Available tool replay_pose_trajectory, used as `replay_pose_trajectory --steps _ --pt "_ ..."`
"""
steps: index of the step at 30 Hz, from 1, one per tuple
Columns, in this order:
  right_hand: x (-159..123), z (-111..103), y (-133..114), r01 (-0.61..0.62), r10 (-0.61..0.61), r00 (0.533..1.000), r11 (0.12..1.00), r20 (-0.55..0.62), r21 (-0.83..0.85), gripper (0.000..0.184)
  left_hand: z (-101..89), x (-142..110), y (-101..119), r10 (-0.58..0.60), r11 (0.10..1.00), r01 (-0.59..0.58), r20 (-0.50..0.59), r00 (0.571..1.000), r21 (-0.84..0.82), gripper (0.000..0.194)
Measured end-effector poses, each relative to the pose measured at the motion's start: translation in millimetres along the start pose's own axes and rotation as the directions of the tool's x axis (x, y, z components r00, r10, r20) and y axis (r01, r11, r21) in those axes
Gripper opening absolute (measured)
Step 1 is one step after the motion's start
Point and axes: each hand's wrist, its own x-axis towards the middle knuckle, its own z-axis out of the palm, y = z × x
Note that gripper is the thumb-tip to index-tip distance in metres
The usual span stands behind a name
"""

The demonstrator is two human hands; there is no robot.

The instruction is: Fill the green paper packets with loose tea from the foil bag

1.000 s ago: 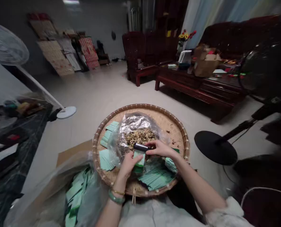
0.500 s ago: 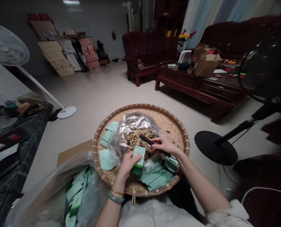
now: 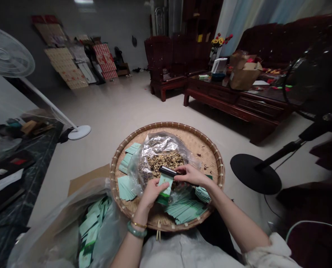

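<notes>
My left hand [image 3: 151, 192] is closed on a pale green paper sachet [image 3: 165, 190], thumb across its front. A slim black bar, seemingly a bag-sealing clip [image 3: 168, 171], lies across the sachet's top edge, with my right hand [image 3: 190, 175] closed round its other end. Just beyond my hands, a clear plastic bag [image 3: 166, 143] holds a loose dry brown-and-tan mix [image 3: 155, 163]. It rests in a round woven bamboo tray [image 3: 207, 147] over my lap. Fanned green sachets [image 3: 185, 210] lie at the tray's near side, with small stacks [image 3: 126, 188] along its left.
At lower left a large plastic bag [image 3: 54, 223] holds more green sachets. A white fan [image 3: 79, 132] stands left and a black fan [image 3: 255, 174] right. A dark wooden table [image 3: 224, 95] with a paper bag [image 3: 244, 74] stands ahead.
My right hand has moved slightly left and turned the black clip, bringing it from above the mix onto the sachet's top edge. My left hand stays nearly in place.
</notes>
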Motion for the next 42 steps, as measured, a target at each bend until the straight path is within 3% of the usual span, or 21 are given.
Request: replay_pose_trajectory --steps 3,7,12,15,16,19,22,26,30,32,33,36,38,39,42 --pt "3.5 -7.2 8.3 0.006 -0.014 0.989 0.998 -0.149 -0.056 0.045 -1.9 0.4 -2.9 -0.008 1.0 0.008 -0.007 1.0 -0.026 0.037" --pt "11.0 -18.9 24.1 -0.072 -0.123 0.898 0.906 -0.423 -0.417 0.046 -1.9 0.6 -6.2 0.007 0.991 -0.012 -0.038 0.999 -0.131 0.049" --pt "13.6 -13.8 30.0 -0.185 -0.209 0.853 0.737 -0.479 -0.65 0.04 0.5 0.2 -3.5 0.016 0.984 -0.027 -0.06 0.998 -0.174 0.05" --pt "11.9 3.0 18.9 -0.092 -0.304 0.815 0.772 -0.493 -0.629 0.033 3.4 -0.1 -1.6 0.016 0.988 -0.022 -0.042 0.999 -0.153 0.048" --pt "11.8 9.7 14.1 -0.031 -0.323 0.815 0.805 -0.481 -0.593 0.032 4.7 -0.3 -1.4 0.02 0.99 -0.025 -0.031 0.999 -0.138 0.047" --pt "13.6 28.1 2.6 0.14 -0.343 0.877 0.853 -0.337 -0.504 0.029 9.0 -1.6 -1.2 0.046 0.995 -0.044 0.019 0.999 -0.087 0.037" --pt "16.8 38.9 -0.7 0.193 -0.333 0.902 0.881 -0.277 -0.431 0.025 11.9 -3.5 -1.0 0.043 0.997 -0.039 0.067 0.997 -0.062 0.03" --pt "19.2 41.4 1.6 0.22 -0.332 0.894 0.911 -0.301 -0.35 0.032 12.8 -5.1 0.6 0.015 0.998 -0.008 0.11 0.994 -0.063 0.03" --pt "18.0 30.5 5.8 0.123 -0.126 0.955 0.992 -0.268 -0.026 0.047 1.6 -10.5 -0.6 0.052 0.986 -0.026 0.158 0.986 -0.166 0.034" --pt "14.6 21.9 9.4 0.033 -0.004 0.978 0.99 -0.21 0.134 0.057 -13.7 -15.9 -4.6 0.195 0.916 -0.136 0.123 0.973 -0.377 0.032" --pt "12.2 18.6 11.5 0.001 0.029 0.983 0.987 -0.18 0.162 0.058 -23.1 -18.7 -7.3 0.294 0.828 -0.218 0.07 0.953 -0.517 0.033" --pt "4.2 20.3 16.4 -0.016 0.018 0.998 1.0 -0.058 0.023 0.046 -49.2 -23.7 -15.9 0.379 0.709 -0.339 -0.072 0.923 -0.618 0.046" --pt "0.3 35.1 17.2 0.073 -0.063 0.996 0.983 0.066 -0.171 0.031 -57.8 -22.5 -20.3 0.413 0.557 -0.462 -0.253 0.875 -0.69 0.043" --pt "-0.9 46.2 16.9 0.148 -0.118 0.986 0.95 0.12 -0.274 0.025 -58.7 -20.7 -21.8 0.421 0.52 -0.5 -0.302 0.856 -0.692 0.051" --pt "-0.5 85.8 15.3 0.253 -0.196 0.967 0.724 0.16 -0.641 0.018 -52.9 -15.1 -23.3 0.345 0.592 -0.437 -0.277 0.897 -0.677 0.067"
